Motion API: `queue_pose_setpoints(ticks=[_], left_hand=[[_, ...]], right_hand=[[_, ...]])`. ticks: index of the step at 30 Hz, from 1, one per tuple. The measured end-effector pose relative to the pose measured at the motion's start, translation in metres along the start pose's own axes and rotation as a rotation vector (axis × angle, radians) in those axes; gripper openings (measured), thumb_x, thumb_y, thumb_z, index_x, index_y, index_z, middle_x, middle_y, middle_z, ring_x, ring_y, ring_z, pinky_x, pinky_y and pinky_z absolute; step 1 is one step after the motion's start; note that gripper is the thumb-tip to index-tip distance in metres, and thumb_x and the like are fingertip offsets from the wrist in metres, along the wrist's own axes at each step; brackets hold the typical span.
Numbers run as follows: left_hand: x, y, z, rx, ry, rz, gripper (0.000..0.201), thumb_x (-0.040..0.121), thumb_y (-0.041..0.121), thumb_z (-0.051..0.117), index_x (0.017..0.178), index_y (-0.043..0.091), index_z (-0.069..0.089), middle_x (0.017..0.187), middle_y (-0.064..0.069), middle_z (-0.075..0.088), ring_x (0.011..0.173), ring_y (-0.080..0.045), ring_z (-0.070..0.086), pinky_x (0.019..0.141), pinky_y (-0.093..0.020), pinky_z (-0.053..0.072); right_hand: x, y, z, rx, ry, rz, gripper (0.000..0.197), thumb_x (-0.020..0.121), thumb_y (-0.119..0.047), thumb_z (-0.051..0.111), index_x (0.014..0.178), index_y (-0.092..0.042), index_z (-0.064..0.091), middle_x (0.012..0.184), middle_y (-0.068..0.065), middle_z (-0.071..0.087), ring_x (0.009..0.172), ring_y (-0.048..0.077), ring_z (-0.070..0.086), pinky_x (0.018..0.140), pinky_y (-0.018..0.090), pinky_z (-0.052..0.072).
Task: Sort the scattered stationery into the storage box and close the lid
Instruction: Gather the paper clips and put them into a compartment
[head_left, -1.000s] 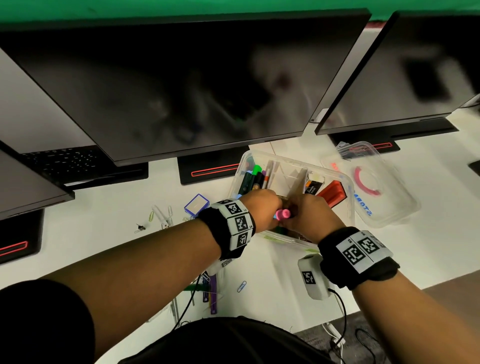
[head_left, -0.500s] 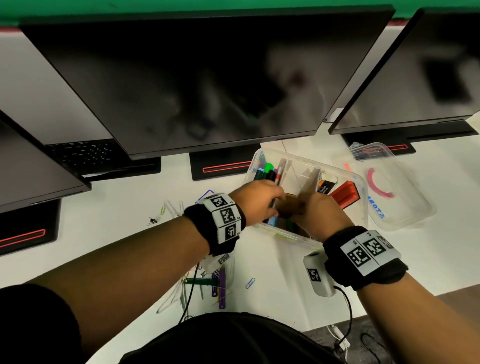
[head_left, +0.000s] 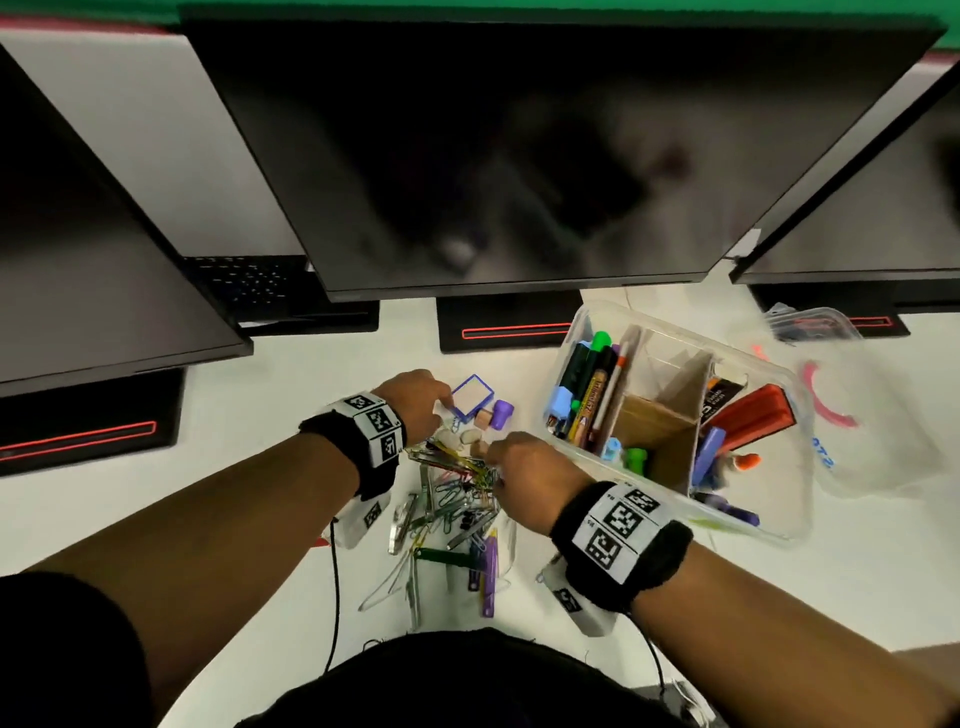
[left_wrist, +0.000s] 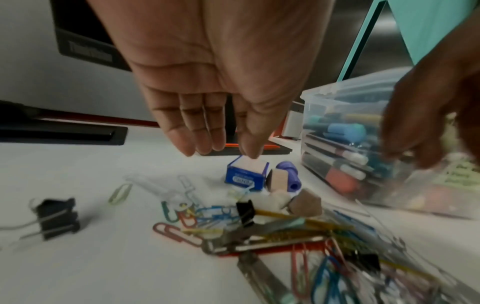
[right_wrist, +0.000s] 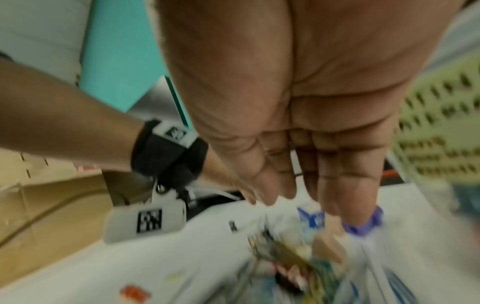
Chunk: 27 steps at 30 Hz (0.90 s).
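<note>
White desk ran under a row of dark monitors (head_left: 519, 156), with loose stationery spread just in front of both hands.

From the head view, the left hand (head_left: 410, 400) reached toward a small blue box (head_left: 471, 397), fingers extended and holding nothing. The right hand (head_left: 524, 473) hovered at the near edge of the clip pile (head_left: 457, 493); whether its fingertips pinched anything there I could not tell. To the right of the right hand stood the storage box (head_left: 769, 530), open and already stocked with markers, and beyond it lay the lid (head_left: 883, 457), off.

From the left wrist, that hand (left_wrist: 215, 82) hung flat and relaxed, its fingers (left_wrist: 197, 131) straight, one tip just above the blue box (left_wrist: 245, 176). A purple cap (left_wrist: 289, 174) and erasers (left_wrist: 305, 202) sat beside it, and a black binder clip (left_wrist: 57, 216) lay well apart to the left.

From the right wrist, badly blurred, the hand (right_wrist: 298, 123) showed straight fingers with nothing seen between them, above the clips (right_wrist: 285, 257).

The clips looked light, slick and tangled, probably best scooped or pinched in a bunch. The little box seemed stiff and light; gripping its two side walls should serve.
</note>
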<state>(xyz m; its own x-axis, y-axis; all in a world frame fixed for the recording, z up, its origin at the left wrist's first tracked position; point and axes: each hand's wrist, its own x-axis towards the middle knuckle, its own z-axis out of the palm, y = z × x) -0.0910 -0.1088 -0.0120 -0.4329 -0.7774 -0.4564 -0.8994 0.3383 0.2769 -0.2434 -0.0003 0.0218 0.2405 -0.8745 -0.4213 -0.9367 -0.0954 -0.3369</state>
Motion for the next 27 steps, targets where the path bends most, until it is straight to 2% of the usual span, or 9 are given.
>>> queue_pose_setpoints(ticks=[3,6,8,10,15,19,22,24,27], left_hand=[[0.010,-0.002,0.010,-0.030,-0.003,0.005,0.041,0.088,0.020,0.055,0.129,0.023,0.052,0.135,-0.008,0.045,0.126,-0.025,0.044,0.109,-0.032,0.035],[0.022,0.005,0.017,-0.081,0.010,0.020,0.049,0.087,0.018,0.056,0.135,0.020,0.046,0.138,-0.008,0.043,0.131,-0.025,0.039,0.111,-0.032,0.032],[0.030,0.010,0.021,-0.099,0.039,0.024,0.054,0.087,0.021,0.057,0.139,0.020,0.042,0.140,-0.008,0.042,0.132,-0.025,0.039,0.111,-0.033,0.033],[0.036,0.015,0.024,-0.102,0.064,0.012,0.058,0.087,0.024,0.059,0.140,0.020,0.038,0.139,-0.009,0.043,0.131,-0.027,0.040,0.109,-0.036,0.036],[0.046,0.023,0.028,-0.087,0.071,-0.008,0.058,0.085,0.025,0.061,0.138,0.016,0.037,0.130,-0.014,0.051,0.121,-0.031,0.049,0.101,-0.040,0.044],[0.046,0.024,0.030,-0.090,0.073,-0.005,0.052,0.085,0.020,0.060,0.133,0.016,0.041,0.127,-0.013,0.053,0.116,-0.031,0.052,0.097,-0.039,0.046],[0.043,0.023,0.032,-0.097,0.072,0.006,0.049,0.084,0.019,0.060,0.130,0.016,0.043,0.125,-0.014,0.053,0.114,-0.031,0.053,0.095,-0.040,0.047],[0.038,0.021,0.035,-0.093,0.063,0.017,0.048,0.085,0.018,0.058,0.130,0.017,0.043,0.124,-0.013,0.053,0.114,-0.032,0.053,0.095,-0.040,0.047],[0.031,0.016,0.040,-0.095,0.058,0.031,0.049,0.083,0.014,0.059,0.129,0.017,0.043,0.124,-0.013,0.053,0.114,-0.030,0.053,0.095,-0.039,0.047]], right_hand=[[0.025,0.004,0.027,-0.099,-0.068,0.058,0.051,0.082,-0.006,0.044,0.134,-0.007,0.044,0.132,0.017,0.049,0.119,0.032,0.047,0.097,0.035,0.043],[0.041,0.006,0.035,-0.310,-0.109,0.128,0.059,0.091,-0.012,0.039,0.146,0.000,0.020,0.154,0.021,0.015,0.143,0.038,0.012,0.115,0.042,0.021],[0.049,0.004,0.033,-0.413,-0.115,0.174,0.061,0.095,-0.016,0.035,0.147,0.003,0.010,0.156,0.022,0.004,0.144,0.041,-0.001,0.120,0.046,0.009],[0.057,0.007,0.033,-0.394,-0.074,0.248,0.062,0.096,-0.017,0.036,0.148,0.002,0.007,0.156,0.022,0.003,0.144,0.042,-0.003,0.120,0.048,0.007],[0.071,0.013,0.039,0.215,0.059,0.376,0.074,0.089,-0.010,0.046,0.150,-0.009,0.005,0.158,0.014,-0.001,0.145,0.033,0.013,0.118,0.041,0.023],[0.076,0.019,0.048,0.225,0.117,0.308,0.070,0.084,-0.007,0.049,0.146,-0.008,0.019,0.150,0.016,0.019,0.132,0.034,0.037,0.109,0.040,0.037],[0.073,0.023,0.053,0.183,0.165,0.255,0.050,0.084,-0.005,0.049,0.133,-0.005,0.039,0.133,0.014,0.039,0.114,0.031,0.051,0.097,0.037,0.045],[0.067,0.024,0.054,0.129,0.169,0.207,0.035,0.088,-0.003,0.046,0.123,-0.004,0.047,0.121,0.013,0.047,0.105,0.029,0.053,0.091,0.034,0.046],[0.065,0.027,0.057,0.086,0.148,0.176,0.029,0.092,-0.001,0.040,0.119,-0.002,0.051,0.117,0.014,0.049,0.106,0.029,0.051,0.095,0.035,0.045]])
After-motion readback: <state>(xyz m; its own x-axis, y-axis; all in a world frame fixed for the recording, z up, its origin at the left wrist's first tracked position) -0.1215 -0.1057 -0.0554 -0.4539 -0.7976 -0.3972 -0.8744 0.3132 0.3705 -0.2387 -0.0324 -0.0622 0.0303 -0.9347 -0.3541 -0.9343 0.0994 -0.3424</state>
